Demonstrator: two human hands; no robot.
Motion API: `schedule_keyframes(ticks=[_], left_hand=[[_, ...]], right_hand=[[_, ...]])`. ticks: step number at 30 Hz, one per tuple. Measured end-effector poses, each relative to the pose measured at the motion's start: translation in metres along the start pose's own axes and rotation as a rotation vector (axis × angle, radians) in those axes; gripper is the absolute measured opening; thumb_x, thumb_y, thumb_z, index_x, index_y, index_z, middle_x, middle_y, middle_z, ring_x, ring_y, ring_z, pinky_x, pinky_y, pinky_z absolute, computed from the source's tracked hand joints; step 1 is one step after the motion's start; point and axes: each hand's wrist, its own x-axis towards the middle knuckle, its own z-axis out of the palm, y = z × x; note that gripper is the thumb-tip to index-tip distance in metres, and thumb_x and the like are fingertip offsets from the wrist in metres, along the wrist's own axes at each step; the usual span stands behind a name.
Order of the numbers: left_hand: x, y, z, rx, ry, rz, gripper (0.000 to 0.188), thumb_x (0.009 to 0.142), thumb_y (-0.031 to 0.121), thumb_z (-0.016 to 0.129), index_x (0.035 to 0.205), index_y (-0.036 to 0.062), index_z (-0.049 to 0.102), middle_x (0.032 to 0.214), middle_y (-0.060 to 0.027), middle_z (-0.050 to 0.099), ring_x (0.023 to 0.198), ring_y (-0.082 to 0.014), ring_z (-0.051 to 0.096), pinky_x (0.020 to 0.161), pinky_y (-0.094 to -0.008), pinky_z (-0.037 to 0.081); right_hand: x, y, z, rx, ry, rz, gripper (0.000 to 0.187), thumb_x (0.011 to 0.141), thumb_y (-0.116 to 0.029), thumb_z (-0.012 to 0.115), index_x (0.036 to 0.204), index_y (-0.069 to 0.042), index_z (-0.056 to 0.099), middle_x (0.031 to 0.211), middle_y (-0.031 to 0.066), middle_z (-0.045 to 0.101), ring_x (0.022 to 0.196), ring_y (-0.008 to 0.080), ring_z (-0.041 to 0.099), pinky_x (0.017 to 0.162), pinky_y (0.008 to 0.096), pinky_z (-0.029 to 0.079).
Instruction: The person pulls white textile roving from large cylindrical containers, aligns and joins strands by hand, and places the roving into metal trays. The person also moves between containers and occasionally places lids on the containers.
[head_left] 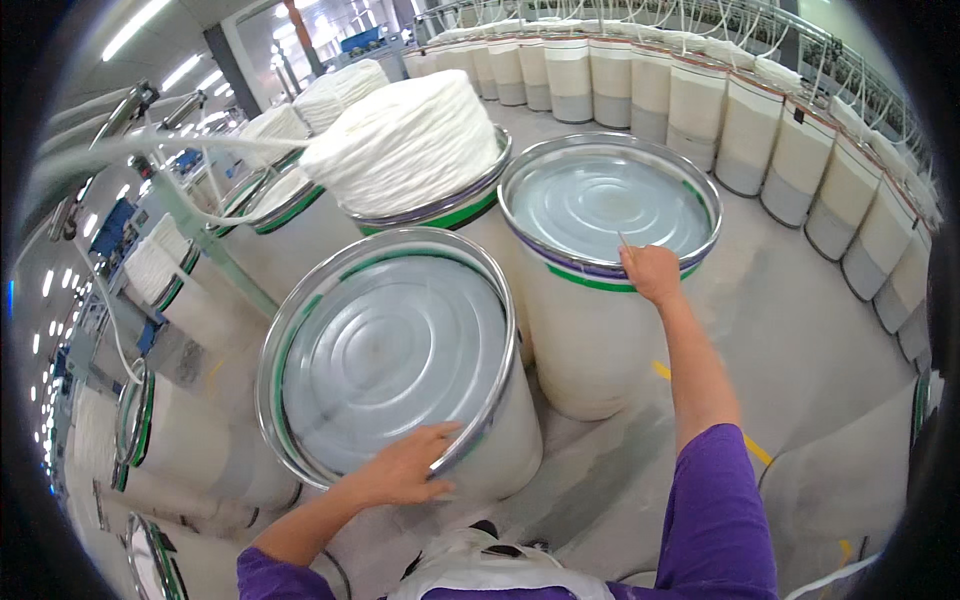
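Observation:
Two tall, pale sliver cans with metal rims stand before me, each with a grey round plate showing inside. The left, nearer can (pixel 390 310) leans toward me. My left hand (pixel 405 465) is at its near rim, fingers stretched over the inner side and thumb apart on the outside. On the right stands the second can (pixel 590 340), with a purple and green band below its rim. My right hand (pixel 652 272) is closed on that can's near rim. A thin pale tip sticks up at its fingers; I cannot make out what it is.
A can heaped with coiled white sliver (pixel 405 145) stands behind the two cans. More cans (pixel 190 440) crowd the left side. A curved row of filled cans (pixel 695 110) lines the back and right. Yellow marks (pixel 757 450) run along the grey floor.

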Motion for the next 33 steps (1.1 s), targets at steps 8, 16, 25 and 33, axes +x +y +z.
schedule_keyframes(ticks=[8,16,25,33], left_hand=[[0.087,0.057,0.049,-0.253,-0.277,0.397,0.078,0.068,0.003,0.055,0.137,-0.0152,0.024,0.14,-0.0335,0.032,0.135,-0.0415,0.029,0.112,-0.0432,0.025],[0.176,0.089,0.028,-0.162,-0.34,0.529,0.078,0.072,0.01,0.056,0.138,-0.0154,0.024,0.142,-0.0313,0.03,0.137,-0.0393,0.028,0.113,-0.047,0.022],[0.293,0.175,0.101,-0.334,-0.147,0.44,0.077,0.07,0.008,0.056,0.136,-0.017,0.026,0.138,-0.034,0.033,0.133,-0.0436,0.03,0.112,-0.046,0.023],[0.405,0.238,0.18,-0.347,0.036,0.261,0.073,0.071,0.006,0.055,0.135,-0.0164,0.028,0.136,-0.0344,0.037,0.131,-0.045,0.033,0.111,-0.0471,0.026]], right_hand=[[0.029,0.064,0.012,0.01,0.046,-0.052,0.039,0.092,-0.033,0.049,0.065,-0.008,0.063,0.058,0.0158,0.058,0.059,0.0367,0.057,0.058,0.0491,0.044],[0.095,0.151,0.037,0.021,0.099,-0.069,0.04,0.094,-0.033,0.049,0.067,-0.007,0.064,0.065,0.0131,0.06,0.071,0.0341,0.055,0.075,0.0458,0.041],[0.123,0.266,0.082,0.141,0.125,-0.163,0.047,0.096,-0.036,0.045,0.066,-0.005,0.065,0.06,0.0121,0.06,0.067,0.0345,0.056,0.074,0.046,0.041],[0.122,0.331,0.147,0.16,-0.073,-0.155,0.044,0.095,-0.038,0.045,0.074,-0.009,0.069,0.072,0.0105,0.065,0.077,0.0311,0.058,0.086,0.0451,0.04]])
